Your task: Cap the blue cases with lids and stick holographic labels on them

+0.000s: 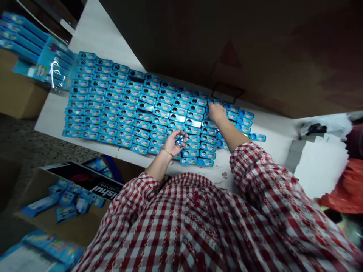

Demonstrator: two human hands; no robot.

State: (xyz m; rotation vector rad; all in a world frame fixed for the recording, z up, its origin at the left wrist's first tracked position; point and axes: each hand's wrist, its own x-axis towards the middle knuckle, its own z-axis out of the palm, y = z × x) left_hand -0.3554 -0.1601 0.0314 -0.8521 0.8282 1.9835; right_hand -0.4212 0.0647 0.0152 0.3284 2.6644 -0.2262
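Rows of small blue printed packs [110, 109] cover the white table, most showing a dark or silvery round spot. My left hand [174, 142] is turned palm up over the front rows, its fingers curled round several small shiny silver-and-blue pieces [179, 141]. Farther right, my right hand [217, 113] reaches down to the packs in the back rows, fingertips pinched together at one of them. Whatever lies between those fingers is too small and hidden to make out. Packs at the right end, such as a single pack [258, 137], show a blue round spot instead.
A large dark brown box [241, 49] borders the table's back. At left, bagged blue packs [56, 68] rest near a carton [19, 90]. Below stands an open carton [36, 223] of loose blue packs. Stacked white card [320, 162] and a red bag [346, 189] are at right.
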